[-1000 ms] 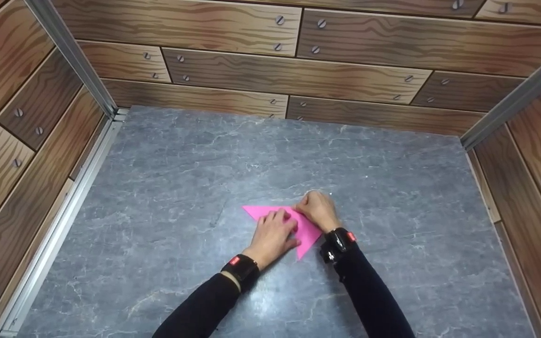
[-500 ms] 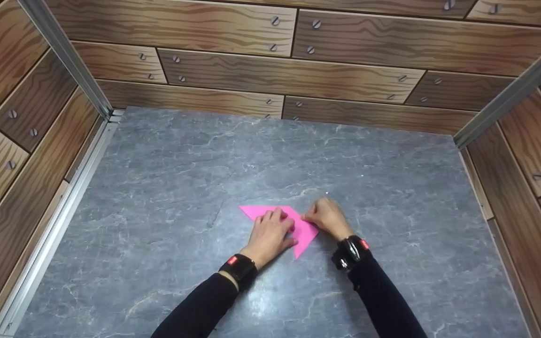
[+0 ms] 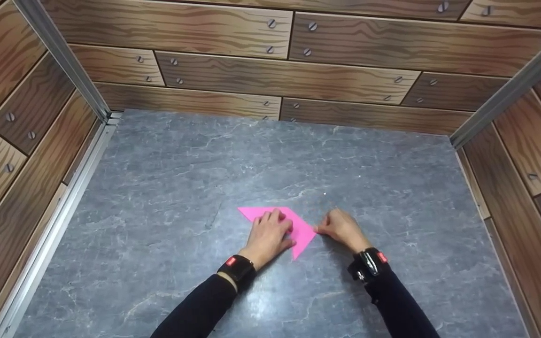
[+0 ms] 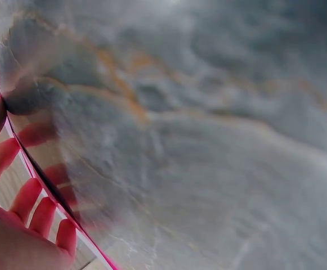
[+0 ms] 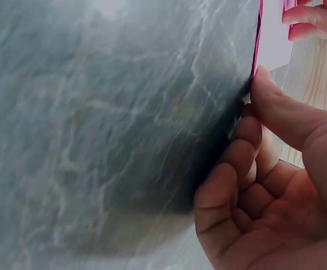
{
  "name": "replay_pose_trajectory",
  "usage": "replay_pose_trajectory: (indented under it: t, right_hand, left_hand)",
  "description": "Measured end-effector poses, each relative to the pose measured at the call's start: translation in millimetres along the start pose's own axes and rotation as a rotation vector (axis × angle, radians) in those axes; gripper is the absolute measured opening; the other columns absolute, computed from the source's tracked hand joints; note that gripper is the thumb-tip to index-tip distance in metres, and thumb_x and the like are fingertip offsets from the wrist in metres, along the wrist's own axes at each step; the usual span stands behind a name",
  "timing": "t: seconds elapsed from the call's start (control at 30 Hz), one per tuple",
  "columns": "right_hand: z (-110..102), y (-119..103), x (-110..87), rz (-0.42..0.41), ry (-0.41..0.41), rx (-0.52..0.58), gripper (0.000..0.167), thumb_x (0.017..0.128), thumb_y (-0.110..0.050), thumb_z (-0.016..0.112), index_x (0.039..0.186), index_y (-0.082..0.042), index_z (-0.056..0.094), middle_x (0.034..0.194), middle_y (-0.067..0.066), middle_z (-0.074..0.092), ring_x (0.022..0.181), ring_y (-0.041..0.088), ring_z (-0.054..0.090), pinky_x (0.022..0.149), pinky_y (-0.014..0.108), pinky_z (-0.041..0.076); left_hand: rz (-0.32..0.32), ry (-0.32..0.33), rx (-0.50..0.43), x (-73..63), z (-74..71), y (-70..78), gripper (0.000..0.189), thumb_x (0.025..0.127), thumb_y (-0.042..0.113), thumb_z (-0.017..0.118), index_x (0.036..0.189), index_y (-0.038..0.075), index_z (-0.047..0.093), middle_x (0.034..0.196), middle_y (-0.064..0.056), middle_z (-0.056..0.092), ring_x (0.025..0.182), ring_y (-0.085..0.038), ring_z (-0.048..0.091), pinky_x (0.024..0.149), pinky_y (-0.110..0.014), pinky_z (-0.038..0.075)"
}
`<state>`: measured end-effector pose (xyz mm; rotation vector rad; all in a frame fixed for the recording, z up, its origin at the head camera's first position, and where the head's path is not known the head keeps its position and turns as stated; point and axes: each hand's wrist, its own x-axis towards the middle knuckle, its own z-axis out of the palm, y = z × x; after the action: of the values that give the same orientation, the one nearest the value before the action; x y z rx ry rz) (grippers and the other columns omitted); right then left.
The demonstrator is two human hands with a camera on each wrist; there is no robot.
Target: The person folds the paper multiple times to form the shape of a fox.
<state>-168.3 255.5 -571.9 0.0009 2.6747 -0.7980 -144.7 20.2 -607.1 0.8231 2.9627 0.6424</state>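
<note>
A folded sheet of pink paper [image 3: 302, 231] lies on the table with pointed corners at its left, right and near side. My left hand [image 3: 266, 238] rests on its middle, fingers spread and fingertips pressing it down; the part beneath is hidden. At the right corner, my right hand [image 3: 343, 229] has its thumb and curled forefinger on the paper's tip. Seen from the right wrist, the thumb [image 5: 270, 93] meets the end of the folded edge while the other fingers curl into the palm. The left wrist view shows the paper's layered edge [image 4: 53, 194] under the fingers.
The grey marbled tabletop [image 3: 181, 173] reflects light in front of the hands. Wood-patterned panels [image 3: 228, 70] stand at the back and both sides, with a metal rail [image 3: 50, 249] along the left edge. Both wrists wear black bands [image 3: 237, 271].
My right hand has slid from the paper's top edge down along its slanted right fold to the right corner. My left hand has stayed in place on the paper.
</note>
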Motion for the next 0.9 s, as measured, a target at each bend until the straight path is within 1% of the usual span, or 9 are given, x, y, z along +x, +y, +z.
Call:
replay_pose_trajectory:
  t: [0.17, 0.27, 0.33, 0.4, 0.5, 0.57, 0.67, 0.77, 0.9]
  right_hand:
    - [-2, 4, -5.2, 0.017, -0.029, -0.001, 0.043, 0.085, -0.029, 0.085, 0.056, -0.014, 0.057, 0.053, -0.007, 0.046, 0.050, 0.009, 0.040, 0.049, 0.022, 0.032]
    - [-4, 4, -5.0, 0.017, -0.044, 0.012, 0.039, 0.085, -0.028, 0.085, 0.059, -0.014, 0.059, 0.055, -0.006, 0.050, 0.052, 0.009, 0.043, 0.050, 0.022, 0.035]
    - [-5, 5, -4.6, 0.002, -0.046, 0.020, 0.034, 0.085, -0.028, 0.084, 0.064, -0.012, 0.063, 0.061, -0.004, 0.056, 0.056, 0.010, 0.047, 0.054, 0.023, 0.038]
    - [-5, 6, -4.9, -0.011, -0.032, 0.038, 0.028, 0.086, -0.027, 0.083, 0.070, -0.011, 0.067, 0.067, -0.003, 0.060, 0.060, 0.012, 0.050, 0.057, 0.025, 0.040]
    - [-1, 5, -5.7, -0.041, 0.013, 0.058, 0.023, 0.088, -0.025, 0.082, 0.075, -0.011, 0.069, 0.071, -0.004, 0.063, 0.063, 0.012, 0.053, 0.059, 0.027, 0.042]
    - [4, 4, -6.2, -0.047, 0.052, 0.064, 0.022, 0.087, -0.022, 0.082, 0.074, -0.011, 0.069, 0.070, -0.005, 0.063, 0.063, 0.012, 0.053, 0.059, 0.027, 0.042]
    - [9, -1, -5.4, -0.048, 0.096, 0.026, 0.021, 0.085, -0.023, 0.084, 0.071, -0.014, 0.070, 0.068, -0.007, 0.062, 0.062, 0.012, 0.053, 0.060, 0.028, 0.042]
    - [12, -7, -3.2, -0.041, 0.114, -0.009, 0.021, 0.083, -0.022, 0.084, 0.069, -0.015, 0.070, 0.067, -0.007, 0.063, 0.061, 0.013, 0.053, 0.060, 0.029, 0.042]
    - [13, -15, 1.4, -0.018, 0.106, 0.005, 0.018, 0.083, -0.018, 0.082, 0.071, -0.014, 0.070, 0.070, -0.004, 0.065, 0.062, 0.014, 0.055, 0.060, 0.028, 0.043]
  left_hand:
    - [0.002, -0.006, 0.003, 1.0, 0.9, 0.7, 0.030, 0.089, 0.047, 0.078, 0.100, 0.021, 0.065, 0.127, -0.005, 0.058, 0.114, -0.026, 0.055, 0.095, -0.046, 0.046]
    - [0.002, -0.002, 0.008, 1.0, 0.7, 0.4, 0.030, 0.089, 0.047, 0.078, 0.099, 0.021, 0.065, 0.127, -0.005, 0.058, 0.114, -0.026, 0.055, 0.095, -0.046, 0.046]
    - [0.006, 0.006, 0.005, 0.3, 0.3, 0.5, 0.030, 0.089, 0.046, 0.078, 0.099, 0.021, 0.065, 0.126, -0.005, 0.058, 0.114, -0.026, 0.055, 0.094, -0.046, 0.046]
    - [0.007, 0.014, 0.004, -1.3, 0.5, 0.4, 0.030, 0.089, 0.046, 0.078, 0.099, 0.020, 0.064, 0.126, -0.005, 0.058, 0.113, -0.026, 0.055, 0.094, -0.046, 0.046]
    - [0.006, 0.017, -0.003, -3.6, 0.8, -0.2, 0.030, 0.089, 0.044, 0.079, 0.098, 0.020, 0.064, 0.125, -0.005, 0.058, 0.113, -0.026, 0.055, 0.093, -0.047, 0.046]
    - [0.001, 0.012, -0.005, -4.1, 1.2, -0.4, 0.030, 0.089, 0.044, 0.079, 0.099, 0.020, 0.064, 0.125, -0.005, 0.058, 0.113, -0.026, 0.055, 0.093, -0.047, 0.046]
    - [0.003, 0.010, -0.007, -3.3, 1.0, 0.3, 0.030, 0.089, 0.045, 0.078, 0.100, 0.020, 0.065, 0.126, -0.005, 0.058, 0.114, -0.026, 0.055, 0.094, -0.047, 0.046]
    - [0.005, 0.011, -0.003, -1.9, 0.6, 1.0, 0.030, 0.089, 0.046, 0.078, 0.100, 0.021, 0.065, 0.126, -0.005, 0.058, 0.114, -0.026, 0.055, 0.094, -0.047, 0.046]
    - [0.002, 0.009, 0.000, -0.7, -0.2, 0.9, 0.031, 0.089, 0.047, 0.078, 0.100, 0.020, 0.065, 0.127, -0.005, 0.058, 0.114, -0.027, 0.055, 0.095, -0.047, 0.046]
